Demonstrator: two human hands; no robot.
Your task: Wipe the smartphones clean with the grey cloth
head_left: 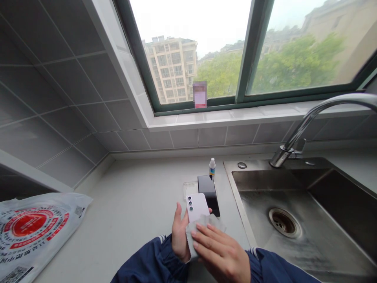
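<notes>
A pale lilac smartphone [198,204] rests back up in my left hand [180,232], its camera lenses toward the far end. Fingertips of that hand show at the phone's right edge. My right hand [220,249] presses a grey cloth [191,236] flat over the phone's lower part, its fingers stretched out together on the cloth. Just beyond lies a black phone [207,192] on the counter, partly behind the lilac one. Beside it is a clear phone case [189,188], and a small white bottle [212,167] with a blue and yellow label stands behind.
To the right is a steel sink [235,196] with a drain [284,222] and a curved chrome faucet [297,129]. A printed white plastic bag [55,210] lies on the counter [132,212] at left. A window with a sill [224,116] is behind.
</notes>
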